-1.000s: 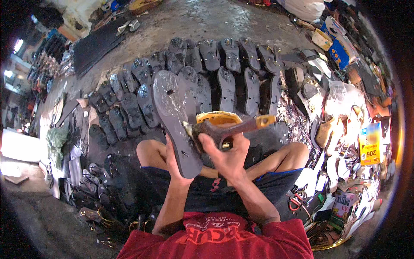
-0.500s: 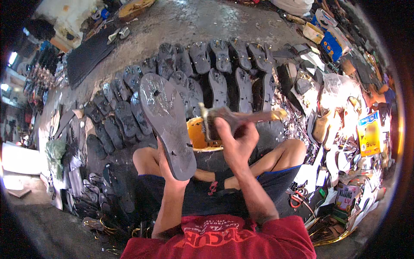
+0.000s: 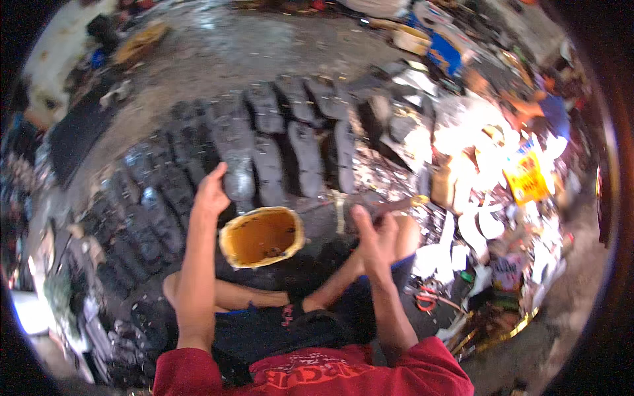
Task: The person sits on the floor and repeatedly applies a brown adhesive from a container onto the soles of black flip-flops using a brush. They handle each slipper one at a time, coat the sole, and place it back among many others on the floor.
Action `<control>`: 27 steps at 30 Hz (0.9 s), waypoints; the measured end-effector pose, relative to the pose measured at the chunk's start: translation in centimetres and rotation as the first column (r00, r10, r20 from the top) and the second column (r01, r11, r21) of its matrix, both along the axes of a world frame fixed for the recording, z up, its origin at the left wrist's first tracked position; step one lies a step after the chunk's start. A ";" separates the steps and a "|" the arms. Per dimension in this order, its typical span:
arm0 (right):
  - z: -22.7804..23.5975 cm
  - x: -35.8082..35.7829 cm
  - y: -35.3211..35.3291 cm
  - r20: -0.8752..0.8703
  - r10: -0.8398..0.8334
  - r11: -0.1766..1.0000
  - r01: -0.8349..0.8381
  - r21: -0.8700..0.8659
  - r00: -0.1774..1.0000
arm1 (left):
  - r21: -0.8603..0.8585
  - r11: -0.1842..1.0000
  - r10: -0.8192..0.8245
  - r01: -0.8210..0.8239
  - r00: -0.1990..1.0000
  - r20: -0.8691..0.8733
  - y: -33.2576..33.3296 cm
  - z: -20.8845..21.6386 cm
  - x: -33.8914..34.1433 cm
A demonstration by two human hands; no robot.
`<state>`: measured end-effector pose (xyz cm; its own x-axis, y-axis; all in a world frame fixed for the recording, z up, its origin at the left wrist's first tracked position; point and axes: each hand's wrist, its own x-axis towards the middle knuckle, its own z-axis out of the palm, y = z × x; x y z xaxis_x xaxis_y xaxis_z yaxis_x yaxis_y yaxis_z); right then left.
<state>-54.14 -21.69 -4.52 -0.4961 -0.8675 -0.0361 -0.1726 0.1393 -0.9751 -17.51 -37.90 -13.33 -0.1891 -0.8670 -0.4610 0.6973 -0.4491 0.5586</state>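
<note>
My left hand (image 3: pixel 211 191) reaches forward beside a dark grey sandal sole (image 3: pixel 240 179) in the nearer row. Its visible fingers look spread, though motion blurs them and hides part of the contact with the sole. In my right hand (image 3: pixel 378 241) is a brush (image 3: pixel 391 206), its handle pointing right and its blurred head to the left. Between my hands stands a pale-rimmed container (image 3: pixel 225 244) with amber liquid (image 3: pixel 261 236) in it. More soles (image 3: pixel 305 158) lie in rows ahead, some of them shiny on top.
My crossed legs (image 3: pixel 251 300) lie close behind the container. On the right is a heap of scraps (image 3: pixel 472 224) with a yellow packet (image 3: pixel 526 177) and red-handled scissors (image 3: pixel 426 300). Beyond it show another person's arm and blue clothing (image 3: pixel 555 115). A dark sheet (image 3: pixel 82 142) lies far left.
My left hand has gone forward to the rows, and the raised sole is no longer up in front of me. My right hand with the brush has moved off the container. The view has turned right.
</note>
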 end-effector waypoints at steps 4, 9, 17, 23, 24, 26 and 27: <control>-0.1 0.8 0.8 0.189 0.118 0.990 -0.100 -0.103 0.975 | 0.183 0.973 0.141 -0.141 0.990 0.012 0.4 -0.2 -1.4; -0.8 1.3 -0.5 0.028 0.082 0.994 -0.084 0.075 0.996 | -0.364 0.931 0.286 -0.035 0.690 0.665 16.3 7.2 4.5; 3.7 6.0 -2.3 -0.486 0.336 0.938 -0.334 0.093 0.807 | -0.412 0.575 -0.136 -0.707 -0.579 0.804 45.3 0.8 35.6; 4.4 12.4 -1.0 -0.575 0.415 0.906 -0.378 0.191 0.705 | 0.057 0.622 -0.640 -0.781 -0.465 0.612 59.5 -4.9 51.5; 3.9 12.8 -0.9 -0.616 0.496 0.849 -0.489 0.198 0.612 | 0.083 0.571 -0.691 -0.817 -0.423 0.586 60.2 -5.2 52.3; 2.6 13.5 -0.7 -0.500 0.625 0.761 -0.609 0.223 0.599 | 0.149 0.439 -0.776 -0.886 -0.291 0.559 61.1 -5.5 53.6; 2.0 13.7 -0.7 -0.514 0.598 0.777 -0.602 0.182 0.616 | 0.168 0.402 -0.791 -0.900 -0.249 0.559 61.5 -5.4 54.1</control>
